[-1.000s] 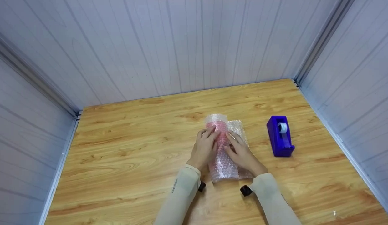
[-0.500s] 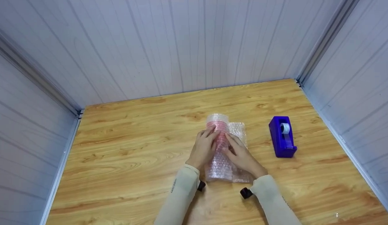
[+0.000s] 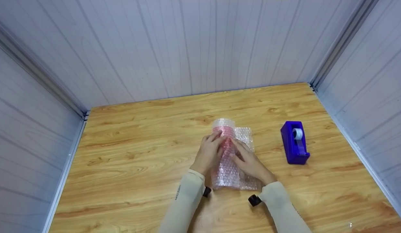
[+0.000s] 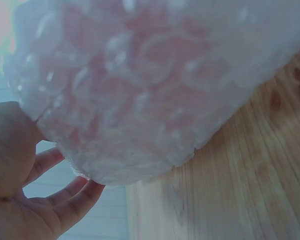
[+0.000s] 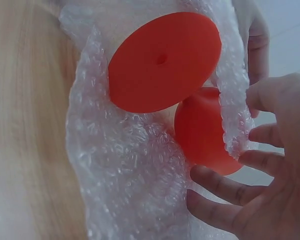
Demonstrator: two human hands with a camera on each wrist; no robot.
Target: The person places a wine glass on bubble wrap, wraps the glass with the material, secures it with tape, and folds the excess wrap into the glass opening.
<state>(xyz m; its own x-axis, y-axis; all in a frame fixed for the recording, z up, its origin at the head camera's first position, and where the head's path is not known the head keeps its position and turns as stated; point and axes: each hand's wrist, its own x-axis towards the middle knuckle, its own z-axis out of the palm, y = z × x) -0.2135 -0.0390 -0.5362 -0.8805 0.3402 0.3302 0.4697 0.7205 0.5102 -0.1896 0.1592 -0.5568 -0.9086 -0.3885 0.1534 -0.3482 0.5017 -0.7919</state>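
Note:
Bubble wrap point(image 3: 227, 173) is rolled around a red object, its pink tint showing through in the head view. In the right wrist view, a red disc point(image 5: 165, 62) and a rounded red part point(image 5: 202, 132) show inside the wrap's open end. My left hand point(image 3: 207, 153) lies over the roll's left side, fingers curved round it; its fingers point(image 4: 80, 197) meet the wrap's edge. My right hand point(image 3: 251, 163) holds the roll's right side with bent fingers and thumb. A flat flap of wrap point(image 3: 245, 134) extends to the right beneath that hand.
A blue tape dispenser point(image 3: 294, 142) with a roll of clear tape point(image 3: 297, 133) stands on the wooden table point(image 3: 139, 145), right of the wrap. Pale panel walls point(image 3: 200, 48) enclose the back and sides. A small clear scrap point(image 3: 350, 224) lies near the front right.
The roll's lower end has shifted slightly left, straightening the roll, and more of the flap's lower part shows. Both hands keep nearly the same places on it. The camera view has shifted slightly.

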